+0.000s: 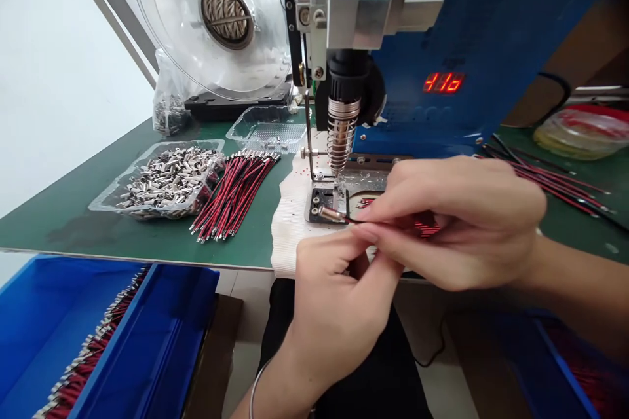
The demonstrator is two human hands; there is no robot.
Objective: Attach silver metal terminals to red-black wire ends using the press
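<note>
My right hand (pixel 457 216) is pinched on a thin black wire with a small metal terminal (pixel 331 213) at its tip. That tip rests on the black fixture (pixel 322 204) under the soldering iron tip (pixel 340 144). My left hand (pixel 339 294) sits just below and is pinched too, touching the same wire near my right fingertips. The fixture lies on a white cloth (pixel 289 222) at the front edge of the green table (pixel 73 209).
A clear tray of metal terminals (pixel 164 182) and a bundle of red-black wires (pixel 236 193) lie left of the fixture. More wires (pixel 550 177) lie at the right. Blue bins (pixel 98 334) with finished wires stand below the table. A blue machine with a red display (pixel 443 82) rises behind.
</note>
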